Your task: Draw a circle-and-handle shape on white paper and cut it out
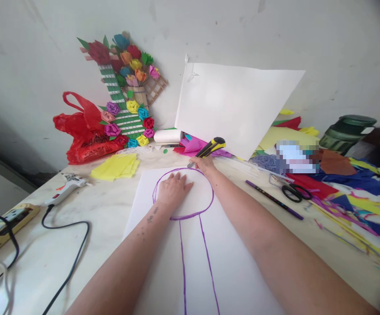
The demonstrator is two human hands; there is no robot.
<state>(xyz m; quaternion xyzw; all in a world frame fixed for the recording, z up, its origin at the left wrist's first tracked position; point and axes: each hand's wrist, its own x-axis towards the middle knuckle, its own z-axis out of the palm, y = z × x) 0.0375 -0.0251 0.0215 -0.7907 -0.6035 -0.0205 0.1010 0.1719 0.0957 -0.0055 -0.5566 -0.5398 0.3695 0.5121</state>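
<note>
A large white sheet (194,253) lies on the table with a purple circle drawn on it and two purple lines running down from the circle. My left hand (173,190) rests flat on the sheet inside the circle, fingers spread. My right hand (204,165) is closed round a yellow and black utility knife (211,146). The knife slants, with its blade end low at the circle's upper edge and its handle rising to the right. Whether the blade touches the sheet I cannot tell.
Left are a glue gun (67,190), power strip (9,227) and cords. A red bag (85,131), yellow paper (116,167) and paper-flower craft (127,113) stand behind. A white board (235,105) leans on the wall. Right lie a purple marker (273,199), scissors (296,192) and scraps.
</note>
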